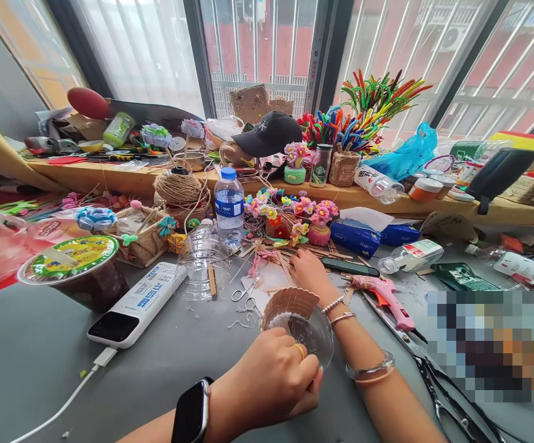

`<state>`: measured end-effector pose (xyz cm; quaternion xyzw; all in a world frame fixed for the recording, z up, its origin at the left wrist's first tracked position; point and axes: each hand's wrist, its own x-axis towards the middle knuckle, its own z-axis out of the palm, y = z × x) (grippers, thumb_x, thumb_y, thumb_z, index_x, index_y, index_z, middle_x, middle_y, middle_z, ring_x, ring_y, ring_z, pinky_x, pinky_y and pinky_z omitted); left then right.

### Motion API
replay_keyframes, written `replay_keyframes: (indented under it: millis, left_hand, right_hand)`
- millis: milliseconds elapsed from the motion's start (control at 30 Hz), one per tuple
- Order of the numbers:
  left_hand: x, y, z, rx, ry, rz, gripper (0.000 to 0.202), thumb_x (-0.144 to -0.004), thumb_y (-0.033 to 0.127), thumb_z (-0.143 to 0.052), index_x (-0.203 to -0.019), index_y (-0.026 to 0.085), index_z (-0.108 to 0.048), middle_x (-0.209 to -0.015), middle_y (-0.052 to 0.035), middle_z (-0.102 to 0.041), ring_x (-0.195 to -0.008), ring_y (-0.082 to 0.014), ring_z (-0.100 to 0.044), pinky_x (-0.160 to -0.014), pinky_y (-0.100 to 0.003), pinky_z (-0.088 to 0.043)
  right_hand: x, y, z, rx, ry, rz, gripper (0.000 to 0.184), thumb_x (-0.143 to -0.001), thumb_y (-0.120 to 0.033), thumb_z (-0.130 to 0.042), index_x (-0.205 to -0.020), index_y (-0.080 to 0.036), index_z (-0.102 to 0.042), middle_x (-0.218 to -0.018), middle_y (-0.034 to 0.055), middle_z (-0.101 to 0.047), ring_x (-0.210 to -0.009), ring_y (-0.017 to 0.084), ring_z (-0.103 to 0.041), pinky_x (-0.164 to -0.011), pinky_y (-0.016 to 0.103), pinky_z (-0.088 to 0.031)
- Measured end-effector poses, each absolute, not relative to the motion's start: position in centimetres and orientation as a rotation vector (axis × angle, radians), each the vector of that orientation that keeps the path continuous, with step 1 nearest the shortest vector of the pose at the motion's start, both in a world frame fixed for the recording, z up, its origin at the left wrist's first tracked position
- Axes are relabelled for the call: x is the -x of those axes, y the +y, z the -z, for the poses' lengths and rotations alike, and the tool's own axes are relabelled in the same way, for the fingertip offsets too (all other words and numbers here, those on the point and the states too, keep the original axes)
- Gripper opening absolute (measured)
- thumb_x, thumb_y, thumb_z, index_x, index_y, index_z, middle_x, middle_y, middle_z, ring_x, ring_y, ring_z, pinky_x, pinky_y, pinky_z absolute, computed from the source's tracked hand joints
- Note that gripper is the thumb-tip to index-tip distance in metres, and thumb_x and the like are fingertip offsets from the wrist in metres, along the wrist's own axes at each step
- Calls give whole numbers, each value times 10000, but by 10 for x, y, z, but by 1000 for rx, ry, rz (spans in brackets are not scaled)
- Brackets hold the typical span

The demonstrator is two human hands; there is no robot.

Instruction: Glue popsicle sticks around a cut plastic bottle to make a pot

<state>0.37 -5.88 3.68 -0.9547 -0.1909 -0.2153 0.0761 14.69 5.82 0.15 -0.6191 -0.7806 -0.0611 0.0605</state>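
Observation:
My left hand, with a watch at its wrist and a ring, is closed on the near rim of a clear plastic cup that looks like a cut bottle base. Flat brown craft sticks line the cup's far side in an upright row. Beyond the cup, my right hand reaches over loose craft sticks and white paper, its fingers stretched out and touching the pile; their tips are partly hidden. Small scissors lie left of the cup. A pink glue gun rests right of my right forearm.
Large black scissors lie at the right. A power bank and a lidded drink cup stand left. Behind are a cut ribbed bottle, a water bottle, a twine ball and pipe-cleaner flowers.

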Motion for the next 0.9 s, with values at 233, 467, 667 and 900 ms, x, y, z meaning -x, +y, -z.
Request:
replay_keyframes:
  millis: [233, 467, 667, 900]
  left_hand:
    - [-4, -58, -37, 2879, -591, 598, 185, -741, 190, -439, -559, 179, -407, -466, 28, -490, -410, -113, -449, -424, -254, -301]
    - [-11, -49, -59, 2952, -530, 445, 220, -762, 220, -449, -547, 171, -456, -444, 19, -533, -390, -122, -503, -403, -269, -278]
    - [-30, -42, -82, 2894, -489, 422, 259, -766, 180, -488, -509, 160, -459, -399, 2, -515, -352, -132, -500, -334, -261, -181]
    - [-54, -27, -85, 2842, -652, 455, 258, -765, 212, -520, -515, 146, -521, -432, -29, -552, -362, -161, -508, -325, -231, -201]
  right_hand:
    - [-142, 61, 1, 1974, -2368, 210, 187, -829, -177, -440, -920, -123, -594, -965, 98, -584, -939, 178, -521, -773, 321, -432]
    - [-141, 64, 4, 2056, -2369, 231, 293, -829, -313, -468, -1071, -153, -513, -1092, 80, -532, -920, 159, -539, -780, 362, -459]
    - [-144, 64, 6, 2053, -2347, 231, 297, -828, -309, -470, -1072, -145, -512, -1090, 84, -532, -924, 162, -538, -781, 363, -458]
    - [-151, 70, 11, 2010, -2282, 187, 269, -837, -310, -453, -1055, -166, -521, -1083, 69, -538, -916, 152, -538, -780, 362, -458]
